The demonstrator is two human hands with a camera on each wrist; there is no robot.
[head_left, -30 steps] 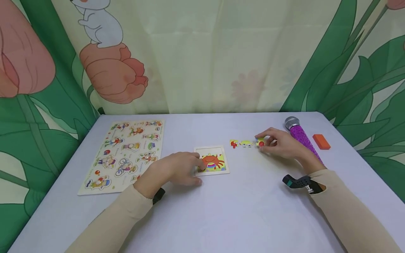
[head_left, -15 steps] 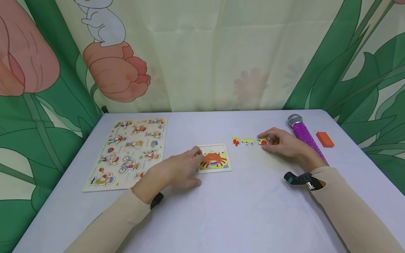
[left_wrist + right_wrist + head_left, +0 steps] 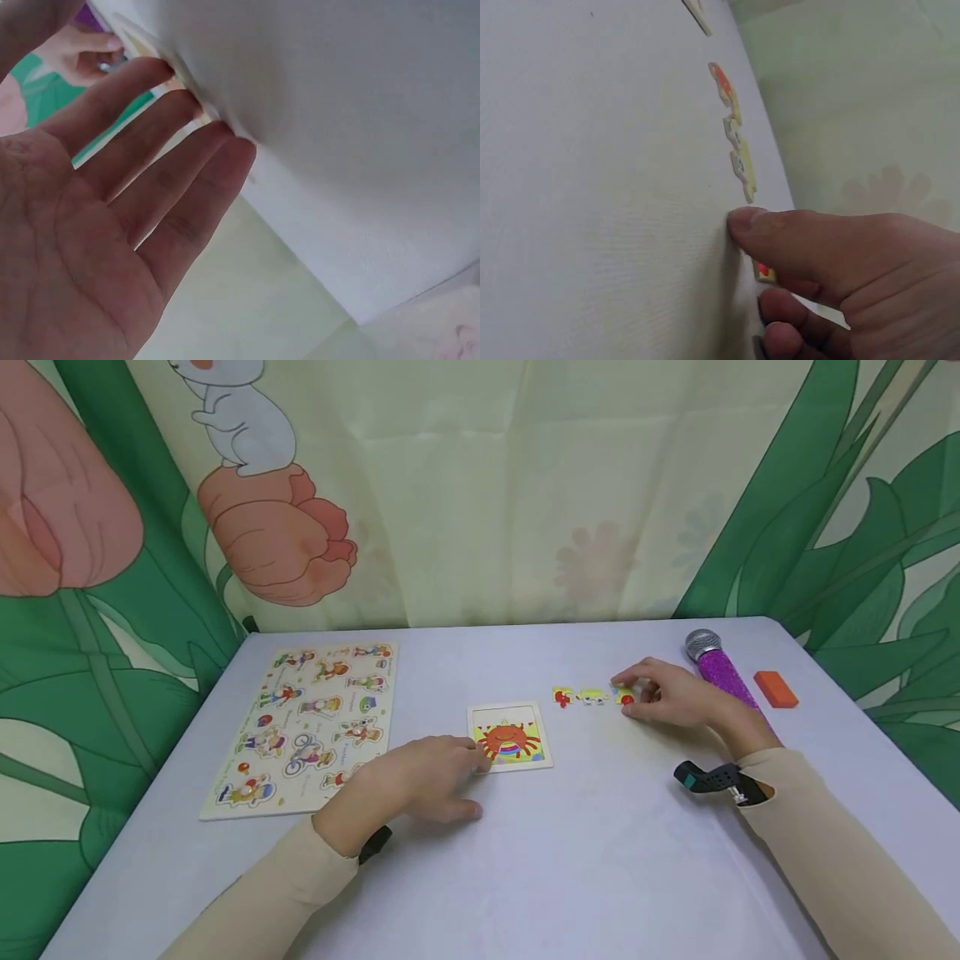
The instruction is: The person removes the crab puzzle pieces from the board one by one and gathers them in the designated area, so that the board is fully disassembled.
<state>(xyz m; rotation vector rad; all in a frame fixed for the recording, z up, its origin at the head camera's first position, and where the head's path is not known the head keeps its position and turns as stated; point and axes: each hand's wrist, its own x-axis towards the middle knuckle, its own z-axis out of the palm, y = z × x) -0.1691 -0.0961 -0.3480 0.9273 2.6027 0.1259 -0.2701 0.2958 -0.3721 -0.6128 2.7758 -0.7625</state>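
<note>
A small square jigsaw puzzle [image 3: 510, 742] with a red crab picture lies in a white frame mid-table; its top strip shows bare white. My left hand [image 3: 438, 778] rests its fingertips at the frame's lower left corner, fingers fairly straight and thumb apart on the cloth. To the right, my right hand [image 3: 671, 695] pinches a yellow-and-red puzzle piece [image 3: 624, 696] between thumb and fingers at the row's right end. Beside it lie a yellow-and-white piece [image 3: 592, 697] and another yellow-and-red piece [image 3: 562, 697]. In the right wrist view the thumb partly covers the pinched puzzle piece [image 3: 763, 271].
A large picture board [image 3: 315, 727] with cartoon figures lies at the left. A purple glittery microphone [image 3: 722, 672] with a silver head and an orange block [image 3: 776, 689] lie beyond the right hand. A printed curtain [image 3: 480, 510] hangs behind the table.
My left fingers have shifted down the puzzle frame's left side to its lower corner, uncovering more of the crab. My right hand stays at the same piece. The head view has shifted slightly.
</note>
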